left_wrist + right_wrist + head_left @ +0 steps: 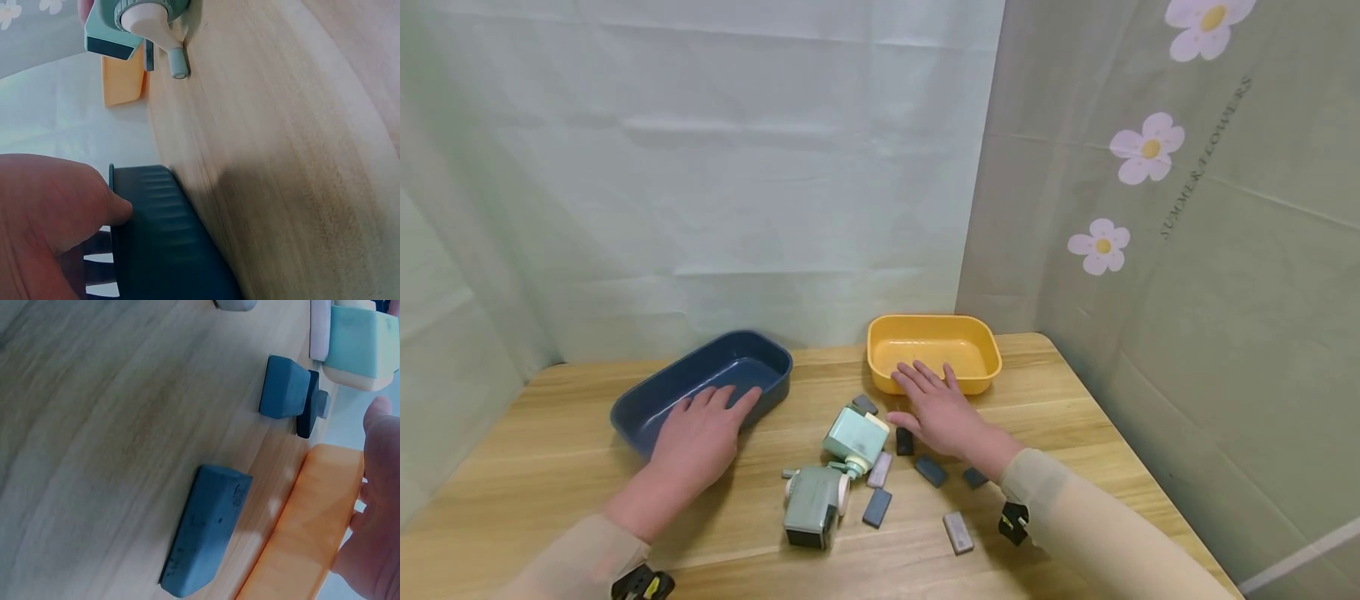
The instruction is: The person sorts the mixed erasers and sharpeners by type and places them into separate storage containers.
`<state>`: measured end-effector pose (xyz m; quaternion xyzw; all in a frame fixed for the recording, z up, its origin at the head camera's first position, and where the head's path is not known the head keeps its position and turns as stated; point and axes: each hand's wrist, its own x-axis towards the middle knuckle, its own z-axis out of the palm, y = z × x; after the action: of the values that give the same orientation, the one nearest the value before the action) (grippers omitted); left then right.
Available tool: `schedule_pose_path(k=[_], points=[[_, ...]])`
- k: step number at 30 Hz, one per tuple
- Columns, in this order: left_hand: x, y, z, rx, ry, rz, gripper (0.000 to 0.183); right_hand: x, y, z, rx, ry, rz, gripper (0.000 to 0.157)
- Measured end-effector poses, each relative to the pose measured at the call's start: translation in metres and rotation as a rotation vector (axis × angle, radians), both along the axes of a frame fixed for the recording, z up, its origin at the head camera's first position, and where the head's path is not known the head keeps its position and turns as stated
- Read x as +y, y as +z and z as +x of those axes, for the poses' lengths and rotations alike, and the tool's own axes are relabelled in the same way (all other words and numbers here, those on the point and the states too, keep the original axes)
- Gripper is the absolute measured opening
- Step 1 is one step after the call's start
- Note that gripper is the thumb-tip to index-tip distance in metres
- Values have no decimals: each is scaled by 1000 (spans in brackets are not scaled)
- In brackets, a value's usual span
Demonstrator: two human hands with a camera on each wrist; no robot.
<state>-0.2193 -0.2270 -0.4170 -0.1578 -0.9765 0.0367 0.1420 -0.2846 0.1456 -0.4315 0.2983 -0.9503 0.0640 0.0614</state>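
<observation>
In the head view, see both hands without a load, fingers loosely extended and fairly wide. Left hand (700,433) over the near side of a dark-blue, rounded-rectangular plastic tray (733,354); right hand (943,417) at the near rim of a yellow, rounded-rectangular plastic tray (936,329), thumb towards the other hand. Between the hands, on the wood-grain tabletop (572,433), note 1 mint-green, box-shaped plastic sharpener (856,435) and, farther back towards the wrists, 1 grey-green, box-shaped plastic crank sharpener (811,500). Around the right hand and forearm, count 7 small rectangular blocks (931,471), dark and pale, scattered.

In the left wrist view, see the left thumb (119,209) at the dark-blue tray's rim, other fingers beyond in shade. Cannot tell how firmly pressed. Best, probably, to settle thumb and fingers evenly along the rim before adding any pressure.

In the right wrist view, see right fingers beyond the yellow tray's wall, blocks on the near side. Cannot confirm contact with the rim. Wise to keep the forearm lifted, to avoid dragging blocks along, and to work gently with both hands.
</observation>
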Motion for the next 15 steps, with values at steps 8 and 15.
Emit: schedule_pose_path(k=[8, 15], points=[[2, 2, -2, -18, 4, 1, 63, 2, 1, -1, 9, 10, 9, 75], [5, 3, -2, 9, -6, 2, 58, 2, 2, -1, 26, 14, 11, 74]])
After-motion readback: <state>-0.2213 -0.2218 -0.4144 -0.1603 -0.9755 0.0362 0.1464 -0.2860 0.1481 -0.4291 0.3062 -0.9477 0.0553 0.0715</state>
